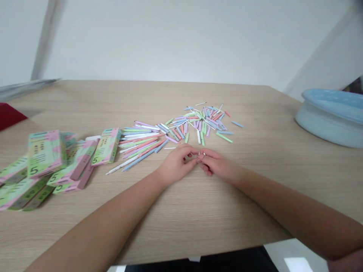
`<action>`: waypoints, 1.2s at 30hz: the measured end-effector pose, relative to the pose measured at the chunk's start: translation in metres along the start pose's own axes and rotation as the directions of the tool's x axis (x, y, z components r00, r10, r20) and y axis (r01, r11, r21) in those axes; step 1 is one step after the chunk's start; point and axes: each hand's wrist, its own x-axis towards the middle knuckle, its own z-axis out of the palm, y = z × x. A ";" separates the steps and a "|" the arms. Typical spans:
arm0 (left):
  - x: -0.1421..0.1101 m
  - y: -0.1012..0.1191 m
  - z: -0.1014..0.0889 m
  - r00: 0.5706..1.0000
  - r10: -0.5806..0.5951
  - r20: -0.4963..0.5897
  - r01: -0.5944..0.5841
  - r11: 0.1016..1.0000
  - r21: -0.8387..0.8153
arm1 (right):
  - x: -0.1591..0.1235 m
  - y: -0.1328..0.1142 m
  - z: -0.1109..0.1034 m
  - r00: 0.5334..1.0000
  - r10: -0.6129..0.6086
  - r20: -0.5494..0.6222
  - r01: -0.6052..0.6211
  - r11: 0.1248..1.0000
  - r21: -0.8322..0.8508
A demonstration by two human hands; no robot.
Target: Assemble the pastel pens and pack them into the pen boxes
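Your wooden table (181, 211) carries flat cartons (53, 166) far left of your pinch and a blue tub (331, 117) far right. Just beyond your fingers lie pastel pens (141, 145) and caps (207, 121). Your left hand (177, 164) and right hand (217, 164) meet, pinching one small piece (200, 154); you seem mid-assembly, so align carefully.

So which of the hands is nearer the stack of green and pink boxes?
Left. The left hand lies right of the boxes, past the long pens; the right hand touches it on its far side.
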 end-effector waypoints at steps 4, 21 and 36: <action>0.000 0.004 -0.002 0.997 0.061 0.036 -0.063 0.997 0.044 | 0.007 0.006 -0.002 0.994 0.039 0.104 -0.056 0.984 0.170; -0.001 -0.003 -0.001 0.991 -0.131 0.020 0.126 0.975 0.182 | -0.015 0.006 -0.016 0.985 -0.138 0.107 0.165 0.937 -0.307; -0.001 -0.004 -0.006 0.986 -0.055 0.156 0.019 0.975 0.223 | -0.015 -0.002 -0.022 0.980 -0.009 0.199 0.085 0.923 -0.374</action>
